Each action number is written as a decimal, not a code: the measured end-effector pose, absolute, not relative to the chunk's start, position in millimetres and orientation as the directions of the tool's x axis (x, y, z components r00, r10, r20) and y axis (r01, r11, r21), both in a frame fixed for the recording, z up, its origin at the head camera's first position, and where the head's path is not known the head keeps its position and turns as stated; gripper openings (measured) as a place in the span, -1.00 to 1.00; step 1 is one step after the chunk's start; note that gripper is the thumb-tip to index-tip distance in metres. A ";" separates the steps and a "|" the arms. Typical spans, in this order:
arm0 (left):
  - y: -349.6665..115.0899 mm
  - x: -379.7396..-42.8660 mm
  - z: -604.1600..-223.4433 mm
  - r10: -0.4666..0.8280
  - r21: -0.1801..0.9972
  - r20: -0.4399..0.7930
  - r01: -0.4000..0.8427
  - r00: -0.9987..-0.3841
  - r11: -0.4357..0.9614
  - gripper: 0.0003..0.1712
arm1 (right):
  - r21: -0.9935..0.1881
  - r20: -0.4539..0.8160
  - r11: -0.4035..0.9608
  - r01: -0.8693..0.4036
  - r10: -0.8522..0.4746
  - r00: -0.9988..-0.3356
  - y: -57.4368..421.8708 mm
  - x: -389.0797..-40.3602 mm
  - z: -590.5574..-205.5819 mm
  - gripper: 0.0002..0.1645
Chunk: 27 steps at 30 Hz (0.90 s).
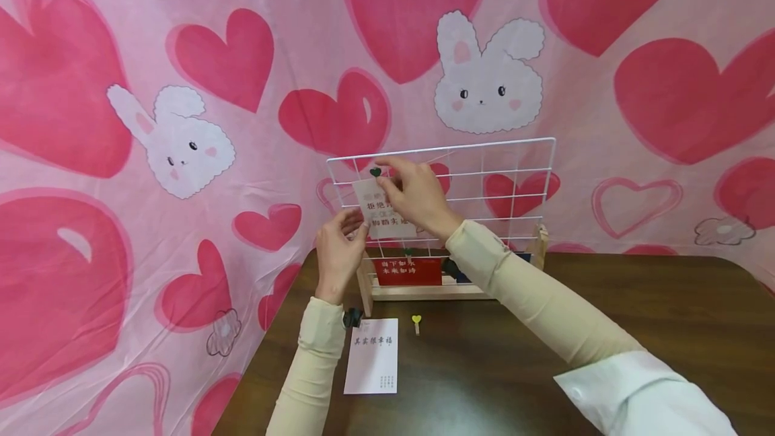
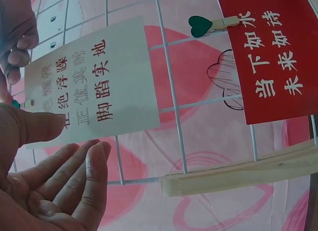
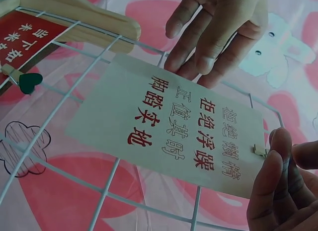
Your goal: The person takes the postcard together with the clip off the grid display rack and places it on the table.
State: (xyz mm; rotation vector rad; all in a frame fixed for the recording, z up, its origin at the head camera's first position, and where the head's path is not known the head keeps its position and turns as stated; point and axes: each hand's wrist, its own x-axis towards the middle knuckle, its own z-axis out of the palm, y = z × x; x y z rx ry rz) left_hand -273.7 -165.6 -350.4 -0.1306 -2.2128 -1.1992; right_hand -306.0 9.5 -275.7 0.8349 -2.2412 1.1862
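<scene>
A white card (image 3: 164, 121) printed with Chinese characters hangs against the white wire grid (image 1: 514, 170), tilted a little. A small wooden clip with a green heart (image 1: 375, 171) sits at its top edge. My right hand (image 1: 420, 197) is at that edge, its thumb and fingertips pinching at the clip; the heart is hidden by the fingers in the right wrist view. At the card's left edge is my left hand (image 1: 340, 251), fingers loosely bent, with the thumb apart from them. Lower on the grid, a red card (image 2: 278, 52) hangs from another green-heart clip (image 2: 201, 27).
On the brown table (image 1: 636, 308) lie a white printed card (image 1: 371, 362) and a clip with a yellow heart (image 1: 416, 323). A wooden base (image 1: 424, 293) holds the grid upright. Behind it hangs a pink cloth (image 1: 412, 113) with hearts and rabbits.
</scene>
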 end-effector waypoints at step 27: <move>-171.7 -282.3 -343.2 -0.196 0.721 0.548 0.340 -0.813 0.604 -0.82 | -0.466 0.653 0.592 -0.657 -0.271 -0.707 -1.2 -314.4 -264.1 -0.76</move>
